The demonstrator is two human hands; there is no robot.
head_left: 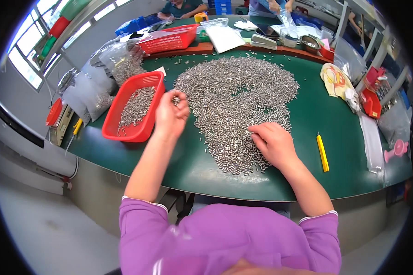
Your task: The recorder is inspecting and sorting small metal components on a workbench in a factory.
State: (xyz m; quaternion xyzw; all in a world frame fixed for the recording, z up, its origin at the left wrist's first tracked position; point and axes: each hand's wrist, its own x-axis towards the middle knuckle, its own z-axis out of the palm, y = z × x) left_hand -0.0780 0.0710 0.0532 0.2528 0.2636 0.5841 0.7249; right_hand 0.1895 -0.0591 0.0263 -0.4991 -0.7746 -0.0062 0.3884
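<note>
Wears a purple shirt [257, 233]. Touches a heap of small metal pins [225, 114] on a green table [300, 142] with right hand [275, 144], bunched close at thumb and fingertips; cannot tell if clamped on any. Curls left hand [172, 114] around a few pins beside a red basket [135, 134] holding more. Faces 1 perforated red crate [167, 42] beyond.

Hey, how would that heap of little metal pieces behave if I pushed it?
The metal pieces would probably spread apart rather than move as one, since they lie loose. Their short, rod-like shape suggests some may roll. They look shiny, so they'd likely slide fairly easily across the green tabletop.
</note>
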